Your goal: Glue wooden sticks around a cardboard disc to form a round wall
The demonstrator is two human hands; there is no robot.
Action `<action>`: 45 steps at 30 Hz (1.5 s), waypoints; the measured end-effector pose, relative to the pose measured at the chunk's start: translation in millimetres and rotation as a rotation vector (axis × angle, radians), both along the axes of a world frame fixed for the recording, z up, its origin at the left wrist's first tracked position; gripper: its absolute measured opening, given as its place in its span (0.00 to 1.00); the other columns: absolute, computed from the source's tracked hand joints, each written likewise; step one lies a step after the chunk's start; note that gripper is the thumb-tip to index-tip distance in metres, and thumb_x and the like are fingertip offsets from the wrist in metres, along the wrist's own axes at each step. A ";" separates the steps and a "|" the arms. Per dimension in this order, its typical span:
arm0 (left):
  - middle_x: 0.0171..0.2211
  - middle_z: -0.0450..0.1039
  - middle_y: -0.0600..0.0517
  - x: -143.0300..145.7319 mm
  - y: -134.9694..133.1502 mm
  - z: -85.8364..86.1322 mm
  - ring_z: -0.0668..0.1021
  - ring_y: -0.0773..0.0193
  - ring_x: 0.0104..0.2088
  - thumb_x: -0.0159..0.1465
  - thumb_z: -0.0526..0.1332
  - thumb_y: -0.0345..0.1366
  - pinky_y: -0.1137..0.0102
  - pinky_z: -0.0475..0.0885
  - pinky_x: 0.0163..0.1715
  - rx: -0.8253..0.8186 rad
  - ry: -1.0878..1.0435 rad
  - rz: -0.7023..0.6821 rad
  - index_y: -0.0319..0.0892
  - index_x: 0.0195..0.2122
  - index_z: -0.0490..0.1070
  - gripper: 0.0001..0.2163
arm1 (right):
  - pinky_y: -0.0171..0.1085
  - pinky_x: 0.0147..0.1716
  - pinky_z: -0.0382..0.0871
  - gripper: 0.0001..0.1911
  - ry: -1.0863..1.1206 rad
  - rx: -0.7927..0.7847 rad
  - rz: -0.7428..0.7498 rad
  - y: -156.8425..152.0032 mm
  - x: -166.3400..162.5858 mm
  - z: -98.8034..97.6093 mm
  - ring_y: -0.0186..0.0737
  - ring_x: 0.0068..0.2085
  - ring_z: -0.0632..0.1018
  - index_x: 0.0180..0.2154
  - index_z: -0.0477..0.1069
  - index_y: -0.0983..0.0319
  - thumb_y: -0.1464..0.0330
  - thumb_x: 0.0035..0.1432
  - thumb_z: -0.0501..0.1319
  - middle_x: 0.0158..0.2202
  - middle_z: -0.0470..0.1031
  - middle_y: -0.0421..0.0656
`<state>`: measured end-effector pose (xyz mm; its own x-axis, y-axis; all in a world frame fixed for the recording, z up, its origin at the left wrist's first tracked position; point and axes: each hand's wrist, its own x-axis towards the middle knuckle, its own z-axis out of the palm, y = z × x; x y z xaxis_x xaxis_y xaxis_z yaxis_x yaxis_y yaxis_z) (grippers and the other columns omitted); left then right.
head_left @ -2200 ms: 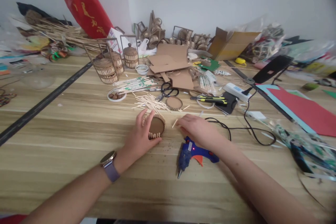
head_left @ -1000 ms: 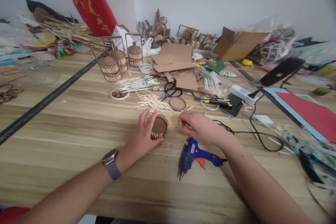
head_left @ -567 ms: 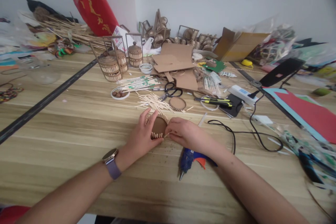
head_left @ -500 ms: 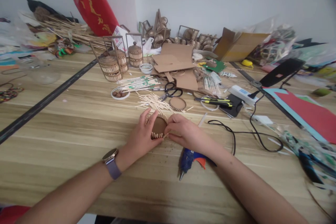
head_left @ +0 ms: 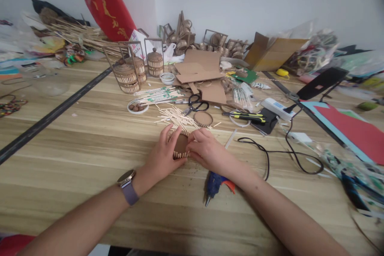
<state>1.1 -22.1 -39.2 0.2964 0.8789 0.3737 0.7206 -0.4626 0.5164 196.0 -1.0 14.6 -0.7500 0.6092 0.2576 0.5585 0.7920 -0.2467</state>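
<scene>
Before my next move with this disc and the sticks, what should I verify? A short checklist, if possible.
1. Left hand grips the cardboard disc: ok.
2. Right hand touches the disc's right rim: ok.
3. Whether a stick sits straight under that hand: cannot tell, hidden.
4. Glue gun lies beside the right forearm, nozzle away from hands: ok.
5. Loose sticks lie just behind the disc: ok.

Both hands, left hand (head_left: 160, 155) and right hand (head_left: 205, 151), around a stick-rimmed cardboard disc (head_left: 180, 145) on the wooden table (head_left: 90, 144).
</scene>
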 end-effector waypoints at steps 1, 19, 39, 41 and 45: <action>0.65 0.48 0.37 0.0 -0.1 -0.1 0.62 0.40 0.65 0.53 0.72 0.34 0.45 0.68 0.58 0.000 -0.002 0.000 0.48 0.67 0.46 0.45 | 0.43 0.45 0.64 0.06 -0.008 0.021 -0.002 0.1 -0.5 -1.7 0.45 0.44 0.68 0.33 0.76 0.63 0.73 0.62 0.61 0.40 0.72 0.47; 0.66 0.47 0.37 3.8 -0.1 0.6 0.62 0.39 0.65 0.50 0.74 0.34 0.45 0.69 0.57 -0.009 -0.014 -0.001 0.49 0.68 0.45 0.49 | 0.42 0.42 0.60 0.06 -0.106 0.151 -0.045 -2.3 -2.0 -3.6 0.45 0.43 0.67 0.34 0.75 0.61 0.71 0.63 0.60 0.40 0.73 0.46; 0.65 0.47 0.39 3.8 -2.2 0.7 0.63 0.40 0.64 0.50 0.74 0.32 0.45 0.67 0.59 -0.008 -0.032 0.084 0.51 0.67 0.46 0.48 | 0.35 0.32 0.64 0.05 -0.295 -0.400 -0.167 -26.6 75.7 57.7 0.40 0.33 0.74 0.32 0.69 0.60 0.68 0.62 0.62 0.32 0.74 0.41; 0.65 0.47 0.39 3.4 -1.8 -0.6 0.62 0.39 0.65 0.48 0.76 0.33 0.44 0.66 0.60 0.002 -0.045 0.085 0.52 0.67 0.46 0.50 | 0.34 0.31 0.64 0.05 -0.367 -0.535 -0.275 -35.4 88.3 53.3 0.40 0.33 0.75 0.33 0.69 0.60 0.71 0.56 0.65 0.32 0.75 0.40; 0.65 0.47 0.40 3.6 -0.9 -2.1 0.61 0.39 0.65 0.49 0.75 0.33 0.44 0.67 0.59 0.010 -0.073 0.077 0.54 0.68 0.43 0.51 | 0.34 0.34 0.66 0.12 -0.401 -0.632 -0.408 -50.0 94.6 36.3 0.44 0.38 0.78 0.37 0.71 0.60 0.78 0.49 0.65 0.37 0.78 0.43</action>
<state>4.7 -23.0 -41.3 0.2002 0.8941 0.4006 0.7149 -0.4129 0.5643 290.6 -50.9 51.0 -0.4025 0.7916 -0.4598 0.9097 0.2900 -0.2972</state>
